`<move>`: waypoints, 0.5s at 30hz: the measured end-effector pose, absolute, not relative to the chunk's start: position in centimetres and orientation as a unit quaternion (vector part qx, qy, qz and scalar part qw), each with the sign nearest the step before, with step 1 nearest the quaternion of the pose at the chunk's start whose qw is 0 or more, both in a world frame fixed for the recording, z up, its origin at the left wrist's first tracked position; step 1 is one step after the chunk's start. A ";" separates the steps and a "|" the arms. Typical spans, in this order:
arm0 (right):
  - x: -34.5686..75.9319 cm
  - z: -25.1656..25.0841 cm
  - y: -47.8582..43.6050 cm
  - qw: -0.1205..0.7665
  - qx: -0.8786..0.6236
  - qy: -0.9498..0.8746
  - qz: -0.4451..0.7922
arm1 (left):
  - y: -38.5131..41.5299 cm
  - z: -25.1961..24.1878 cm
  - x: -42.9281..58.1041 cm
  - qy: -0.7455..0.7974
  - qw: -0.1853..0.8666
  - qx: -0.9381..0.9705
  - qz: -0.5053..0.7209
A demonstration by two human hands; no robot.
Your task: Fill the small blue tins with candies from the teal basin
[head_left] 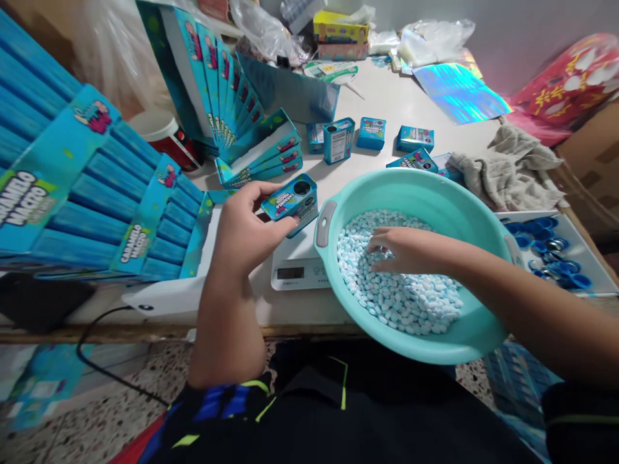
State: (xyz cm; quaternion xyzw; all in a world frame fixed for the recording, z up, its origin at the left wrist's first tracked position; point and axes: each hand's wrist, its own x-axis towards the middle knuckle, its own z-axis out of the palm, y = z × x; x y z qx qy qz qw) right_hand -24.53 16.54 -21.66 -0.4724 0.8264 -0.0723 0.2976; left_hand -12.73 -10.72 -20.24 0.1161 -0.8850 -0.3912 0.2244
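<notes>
- Holding a small blue candy tin [289, 198] with a round hole in one face, the left hand [251, 225] grips it between thumb and fingers, just above a digital kitchen scale [293, 274].
- Resting on a mound of white-and-blue candies [401, 290], the right hand [403, 250] lies loosely curved; whether it clasps any pieces cannot be told.
- The mound fills the bottom of a teal plastic basin [382, 187], which appears to sit on the scale.
- A grip on the tin's sides leaves the hole uncovered; gentle, shallow fingers disturb the candies less.
- Similar tins [371, 133] stand on the table [387, 96] beyond the basin; blue lids [546, 258] lie to the right.
</notes>
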 end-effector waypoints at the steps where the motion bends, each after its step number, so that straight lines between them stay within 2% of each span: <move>1: -24.5 -21.6 16.6 0.299 -0.472 0.826 -0.070 | -10.9 -20.4 -12.8 -0.885 0.192 0.139 -0.400; 5: -24.5 -21.7 16.8 0.311 -0.471 0.823 -0.065 | -11.2 -21.0 -12.9 -0.899 0.096 0.150 -0.401; 8: -24.6 -21.8 17.0 0.317 -0.471 0.820 -0.071 | -11.7 -21.4 -12.7 -0.890 0.091 0.103 -0.435; 11: -24.7 -21.8 17.1 0.327 -0.466 0.820 -0.063 | -12.2 -21.6 -12.6 -0.857 0.164 0.052 -0.487; 15: -24.6 -21.7 17.0 0.360 -0.453 0.814 -0.044 | -12.2 -21.4 -12.8 -0.780 0.336 0.040 -0.527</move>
